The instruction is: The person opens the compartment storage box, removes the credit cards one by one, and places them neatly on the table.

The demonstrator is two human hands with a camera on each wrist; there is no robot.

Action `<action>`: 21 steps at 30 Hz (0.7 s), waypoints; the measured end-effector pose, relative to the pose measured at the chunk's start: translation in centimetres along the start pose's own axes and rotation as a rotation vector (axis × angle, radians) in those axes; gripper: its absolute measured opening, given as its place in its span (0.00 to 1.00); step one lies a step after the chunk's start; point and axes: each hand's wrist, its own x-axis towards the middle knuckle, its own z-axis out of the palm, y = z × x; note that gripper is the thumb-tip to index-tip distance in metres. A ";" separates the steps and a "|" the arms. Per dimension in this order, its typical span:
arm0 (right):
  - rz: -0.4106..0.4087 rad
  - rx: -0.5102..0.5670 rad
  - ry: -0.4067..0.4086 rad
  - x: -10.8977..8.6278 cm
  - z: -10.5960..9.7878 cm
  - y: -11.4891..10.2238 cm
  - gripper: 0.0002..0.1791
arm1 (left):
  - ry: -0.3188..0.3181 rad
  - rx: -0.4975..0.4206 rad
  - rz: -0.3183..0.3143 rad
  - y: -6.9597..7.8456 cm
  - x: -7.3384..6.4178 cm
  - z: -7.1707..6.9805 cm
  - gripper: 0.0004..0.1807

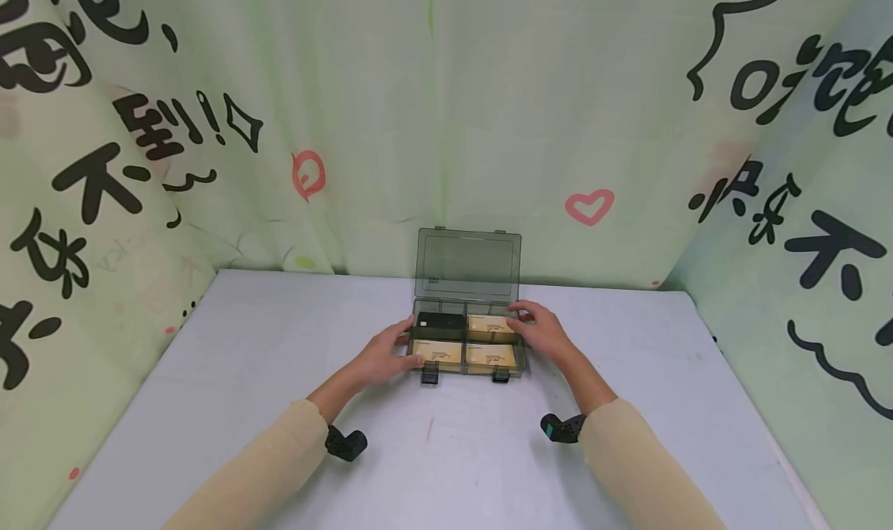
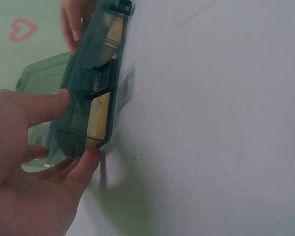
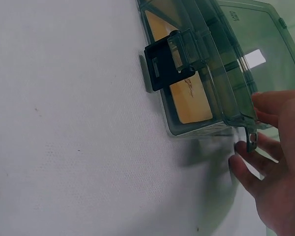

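Note:
A dark translucent plastic storage case (image 1: 465, 373) lies on the table with its lid (image 1: 467, 264) raised at the back. In its front compartments sit two yellow card boxes, one left (image 1: 437, 351) and one right (image 1: 491, 354). Behind them are a black box (image 1: 441, 325) at left and another yellow box (image 1: 488, 327) at right. My left hand (image 1: 380, 356) grips the case's left end, thumb on the front corner, fingers against the side. At the right end my right hand (image 1: 544, 332) holds the wall, thumb over the rim by the back yellow box; several fingertips (image 3: 240, 147) stay outside.
Two black latches, left (image 1: 429, 373) and right (image 1: 500, 375), hang down at the case's front. The white table (image 1: 279, 305) is bordered by printed curtains (image 1: 446, 127) at the back and both sides. A dark wrist device (image 1: 346, 443) sits at each cuff.

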 end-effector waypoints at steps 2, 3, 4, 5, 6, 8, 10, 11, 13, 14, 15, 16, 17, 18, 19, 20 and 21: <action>-0.022 -0.015 0.000 0.1 0.0 0.1 0.21 | -0.001 -0.001 0.003 0.0 0.0 0.0 0.44; -0.032 -0.024 -0.001 0.2 0.0 0.1 0.20 | -0.002 0.000 0.007 -0.1 0.1 0.0 0.44; -0.044 -0.035 -0.001 0.2 0.0 0.0 0.20 | -0.003 -0.001 0.007 -0.1 0.1 0.0 0.44; -0.054 -0.048 0.000 0.2 0.0 0.0 0.20 | -0.004 0.000 0.009 -0.1 0.1 0.0 0.44; -0.063 -0.059 0.000 0.2 0.0 -0.1 0.19 | -0.005 -0.001 0.009 -0.1 0.1 0.0 0.44; -0.083 -0.082 -0.002 0.2 0.0 -0.3 0.19 | -0.005 -0.003 0.009 -0.1 0.1 0.0 0.44; -0.101 -0.111 -0.005 0.2 0.0 -0.4 0.18 | -0.003 -0.004 0.006 -0.1 0.2 0.0 0.44; -0.100 -0.120 -0.008 0.2 0.0 -0.4 0.18 | -0.002 -0.005 0.005 -0.1 0.2 0.0 0.44; -0.099 -0.131 -0.017 0.3 0.1 -0.5 0.18 | -0.001 -0.008 0.000 -0.1 0.2 0.0 0.44; -0.099 -0.135 -0.022 0.3 0.1 -0.4 0.18 | 0.000 -0.007 -0.001 0.0 0.1 0.0 0.44; -0.098 -0.131 -0.028 0.4 0.2 -0.4 0.19 | 0.001 -0.008 -0.002 0.0 0.1 0.0 0.44; -0.103 -0.129 -0.034 0.4 0.2 -0.4 0.19 | 0.002 -0.007 -0.002 0.1 0.1 0.0 0.44; -0.103 -0.122 -0.040 0.4 0.2 -0.3 0.19 | 0.004 -0.007 -0.002 0.1 0.0 0.0 0.44; -0.112 -0.124 -0.046 0.4 0.2 -0.3 0.19 | 0.005 -0.006 -0.002 0.1 0.0 0.0 0.44; -0.143 -0.134 -0.037 0.7 0.5 0.3 0.20 | 0.006 -0.006 -0.003 0.2 0.0 0.0 0.44; -0.151 -0.137 -0.042 0.8 0.5 0.4 0.20 | 0.006 -0.006 -0.004 0.2 0.0 0.0 0.44; -0.158 -0.144 -0.045 0.8 0.6 0.4 0.20 | 0.007 -0.005 -0.005 0.2 0.0 0.0 0.44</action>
